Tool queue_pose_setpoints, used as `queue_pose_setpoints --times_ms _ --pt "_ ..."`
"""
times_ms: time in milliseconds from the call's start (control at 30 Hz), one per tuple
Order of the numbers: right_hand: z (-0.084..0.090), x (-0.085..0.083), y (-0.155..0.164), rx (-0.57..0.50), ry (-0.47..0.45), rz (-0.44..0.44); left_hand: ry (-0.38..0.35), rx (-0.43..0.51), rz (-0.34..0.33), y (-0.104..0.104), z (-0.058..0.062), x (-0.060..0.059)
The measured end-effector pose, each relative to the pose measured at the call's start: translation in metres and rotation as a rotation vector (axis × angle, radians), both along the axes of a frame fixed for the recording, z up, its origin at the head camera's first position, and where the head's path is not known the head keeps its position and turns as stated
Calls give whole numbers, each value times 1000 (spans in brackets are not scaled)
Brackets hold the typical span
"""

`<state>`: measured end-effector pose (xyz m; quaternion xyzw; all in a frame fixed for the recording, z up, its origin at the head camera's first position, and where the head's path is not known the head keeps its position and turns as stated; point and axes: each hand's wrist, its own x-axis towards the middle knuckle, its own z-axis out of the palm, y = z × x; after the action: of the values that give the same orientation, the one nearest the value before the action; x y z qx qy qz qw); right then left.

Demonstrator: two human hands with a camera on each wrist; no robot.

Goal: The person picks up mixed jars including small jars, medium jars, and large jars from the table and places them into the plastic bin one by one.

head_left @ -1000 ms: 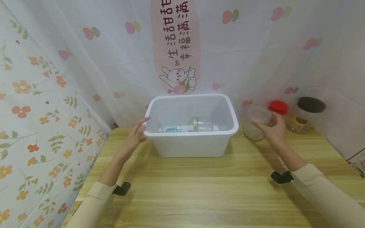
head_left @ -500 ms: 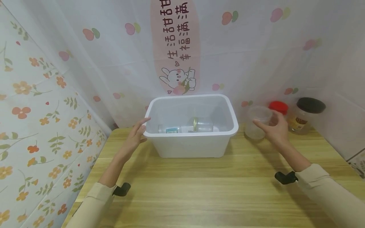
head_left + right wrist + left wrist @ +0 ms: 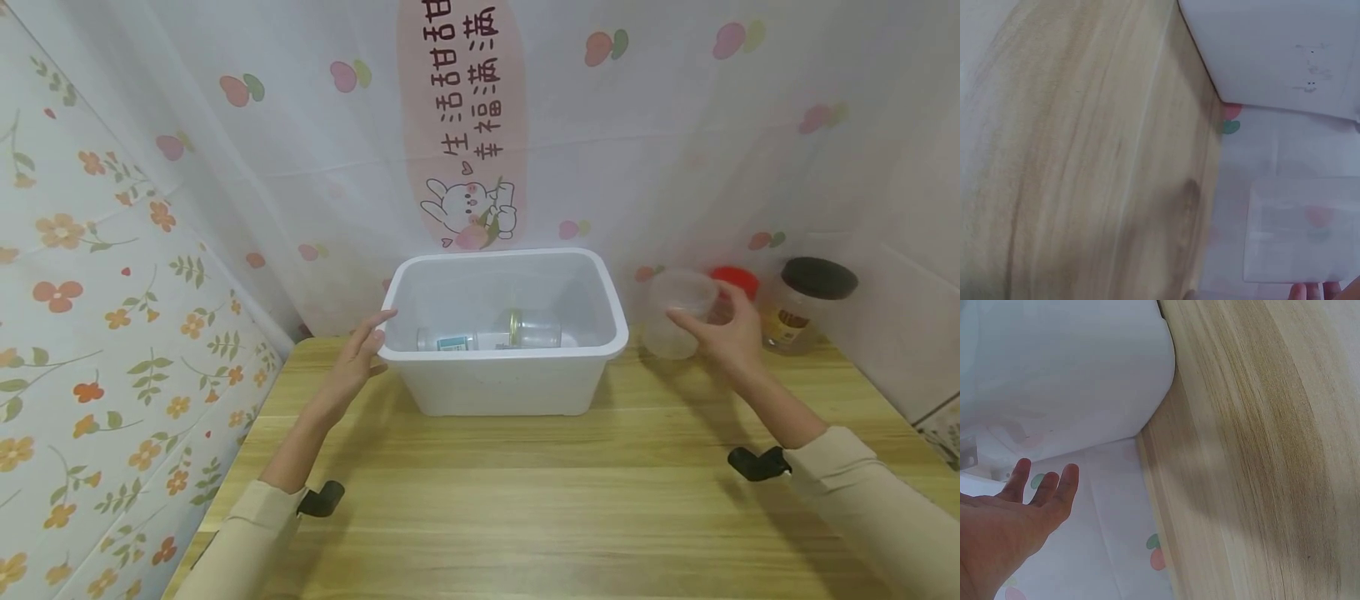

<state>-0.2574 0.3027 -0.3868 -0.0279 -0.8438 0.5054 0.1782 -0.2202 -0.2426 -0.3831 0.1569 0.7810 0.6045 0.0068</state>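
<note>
A white plastic bin (image 3: pixel 498 383) stands on the wooden table, with two clear jars inside: one with a blue-and-white label (image 3: pixel 453 342), the other with a yellowish lid rim (image 3: pixel 538 329). My left hand (image 3: pixel 348 367) is at the bin's left end, its relaxed fingers on or beside the rim. In the left wrist view, that hand's fingers (image 3: pixel 1067 481) are spread and hold nothing. My right hand (image 3: pixel 729 337) grips a translucent plastic container (image 3: pixel 670 329) at its right side, between thumb and fingers. The right wrist view shows the container (image 3: pixel 1304 231) with fingertips at its edge.
Behind the right hand stands a jar with a red lid (image 3: pixel 735 280). Farther right is a clear jar with a black lid (image 3: pixel 817 279) and a brown label. A printed curtain (image 3: pixel 330 167) hangs along the table's back edge, and a floral one on the left.
The translucent container has risen slightly in my right hand. That hand and sleeve have shifted a little to the right. My left hand and the bin stay put.
</note>
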Motion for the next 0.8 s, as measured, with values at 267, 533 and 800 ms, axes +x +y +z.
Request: queue_pose_setpoints --times_ms 267,533,800 --pt "15 0 -4 -3 -1 -5 -9 4 3 1 1 0" --pt "25 -3 -9 -19 1 1 -12 11 5 0 0 1" --pt "34 -7 -14 -70 -18 6 -9 10 5 1 0 -1"
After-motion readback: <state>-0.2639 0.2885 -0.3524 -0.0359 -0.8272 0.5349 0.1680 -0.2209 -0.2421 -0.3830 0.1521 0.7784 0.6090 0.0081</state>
